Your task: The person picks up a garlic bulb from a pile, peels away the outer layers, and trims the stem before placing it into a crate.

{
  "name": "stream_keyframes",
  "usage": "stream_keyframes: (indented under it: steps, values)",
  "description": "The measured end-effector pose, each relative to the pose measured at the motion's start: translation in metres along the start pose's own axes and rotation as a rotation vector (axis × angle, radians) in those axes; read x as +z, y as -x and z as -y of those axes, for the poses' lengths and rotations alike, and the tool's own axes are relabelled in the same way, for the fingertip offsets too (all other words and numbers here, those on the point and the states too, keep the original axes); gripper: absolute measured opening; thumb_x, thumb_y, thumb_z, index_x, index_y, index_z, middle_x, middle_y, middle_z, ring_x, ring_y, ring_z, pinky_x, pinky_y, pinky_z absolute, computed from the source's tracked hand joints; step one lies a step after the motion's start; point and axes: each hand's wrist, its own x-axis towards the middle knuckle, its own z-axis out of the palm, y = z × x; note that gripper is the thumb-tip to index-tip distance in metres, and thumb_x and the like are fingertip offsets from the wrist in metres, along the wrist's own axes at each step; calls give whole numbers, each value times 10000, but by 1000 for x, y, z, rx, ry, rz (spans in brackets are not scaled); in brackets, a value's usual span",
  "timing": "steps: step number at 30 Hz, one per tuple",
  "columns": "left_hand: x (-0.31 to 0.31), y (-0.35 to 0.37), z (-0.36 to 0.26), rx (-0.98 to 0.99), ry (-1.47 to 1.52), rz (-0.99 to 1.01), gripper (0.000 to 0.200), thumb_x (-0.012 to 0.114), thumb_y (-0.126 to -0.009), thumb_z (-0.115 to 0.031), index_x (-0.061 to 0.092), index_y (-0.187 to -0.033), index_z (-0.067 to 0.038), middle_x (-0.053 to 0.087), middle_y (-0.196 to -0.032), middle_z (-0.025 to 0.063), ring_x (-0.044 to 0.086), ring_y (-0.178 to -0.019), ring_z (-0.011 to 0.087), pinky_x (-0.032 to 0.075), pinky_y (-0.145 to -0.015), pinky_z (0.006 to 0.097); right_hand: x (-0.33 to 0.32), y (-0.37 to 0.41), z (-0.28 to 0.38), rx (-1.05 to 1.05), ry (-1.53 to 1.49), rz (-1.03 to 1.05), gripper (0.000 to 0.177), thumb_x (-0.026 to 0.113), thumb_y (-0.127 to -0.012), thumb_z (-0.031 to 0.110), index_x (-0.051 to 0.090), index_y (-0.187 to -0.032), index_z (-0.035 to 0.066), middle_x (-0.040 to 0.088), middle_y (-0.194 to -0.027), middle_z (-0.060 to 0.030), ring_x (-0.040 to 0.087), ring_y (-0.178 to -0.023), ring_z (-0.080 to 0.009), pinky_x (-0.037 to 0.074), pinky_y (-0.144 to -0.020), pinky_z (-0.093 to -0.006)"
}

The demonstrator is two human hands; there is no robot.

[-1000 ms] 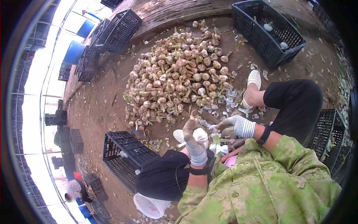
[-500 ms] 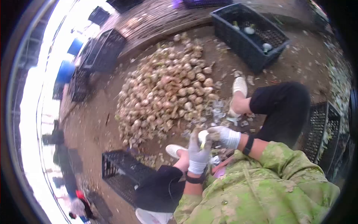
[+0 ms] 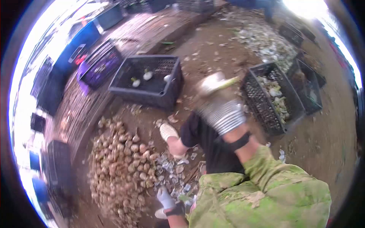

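Head view: the right hand (image 3: 218, 108), blurred, is gripping a white bulb (image 3: 213, 83) with green stem, appearing between a black crate (image 3: 142, 99) at left and a scrap-filled crate (image 3: 262, 104) at right; the left hand (image 3: 165, 198), grip indiscernible, is showing beside peelings (image 3: 173, 171) and the bulb heap (image 3: 121, 163).

Slatted plastic crate (image 3: 146, 99), rough brown dirt floor (image 3: 213, 45), camouflage cloth jacket (image 3: 262, 193).

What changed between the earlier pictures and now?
The right hand now holds the white bulb, swung outward to the right; the left hand has let go. The camera view turned right. The three bulbs in the crate beyond the shoe stayed.
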Motion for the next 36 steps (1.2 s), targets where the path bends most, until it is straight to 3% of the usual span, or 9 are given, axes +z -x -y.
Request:
stream_keyframes:
  steps: [3,4,11,18,28,29,31,33,36]
  values:
    - [-13,1,14,338,-489,27,171,576,-792,-125,608,-911,-5,584,-764,74,509,-727,146,444,-714,289,-64,5,5,-88,-1132,-249,349,506,-847,139,485,-1174,20,553,-1105,-173,571,-885,-233,446,-848,-399]
    - [-12,-7,17,54,-279,-51,206,562,-815,-135,616,-960,1,619,-847,84,535,-776,150,441,-748,277,-72,7,12,-35,-1513,-364,363,465,-875,133,464,-1220,21,535,-1150,-179,561,-908,-231,427,-890,-419]
    - [-22,22,-15,-22,7,-206,205,538,-851,-59,567,-1051,-23,615,-862,50,563,-730,111,472,-617,239,112,-4,69,382,-1619,335,458,553,-842,219,456,-1221,-18,555,-1080,-196,563,-804,-212,505,-771,-351]
    - [-68,-67,9,151,-275,-406,353,653,-760,-160,562,-1060,3,627,-978,151,606,-873,227,471,-793,319,273,89,-5,1060,-1075,927,479,611,-823,363,536,-1119,-6,616,-1022,-148,620,-771,-196,523,-721,-349]
    - [-55,-217,-86,62,-1080,-91,436,600,-699,-190,557,-1117,-71,454,-1213,267,421,-1138,398,353,-971,418,291,90,-101,965,-869,856,239,490,-894,119,574,-1074,-14,605,-928,-23,497,-801,-79,452,-708,-234]
    - [-46,-221,-74,164,-1263,-183,362,595,-680,-148,590,-1036,-79,480,-1182,244,455,-1093,397,384,-933,434,304,104,-120,85,-386,768,238,495,-892,123,579,-1076,-3,617,-918,-27,507,-828,-105,451,-745,-262]
    - [-51,-237,-25,281,-742,-160,499,631,-734,-163,496,-1209,-96,469,-1200,233,503,-1057,345,439,-862,419,299,107,-124,687,-731,833,291,510,-887,111,531,-1158,9,599,-1068,-77,546,-957,-136,459,-819,-286]
    - [-44,-221,-42,375,-1403,-436,468,594,-680,-12,530,-1140,-76,464,-1196,188,558,-956,284,483,-805,378,307,99,-123,759,-522,830,296,533,-883,147,536,-1154,29,605,-1057,-63,557,-941,-118,456,-812,-265]
    - [-70,-223,-58,230,-985,-110,542,637,-752,-118,425,-1234,12,518,-1171,212,527,-1007,318,419,-877,343,306,89,-124,757,-405,839,345,568,-865,180,521,-1177,41,603,-1059,-66,549,-949,-117,452,-817,-267]
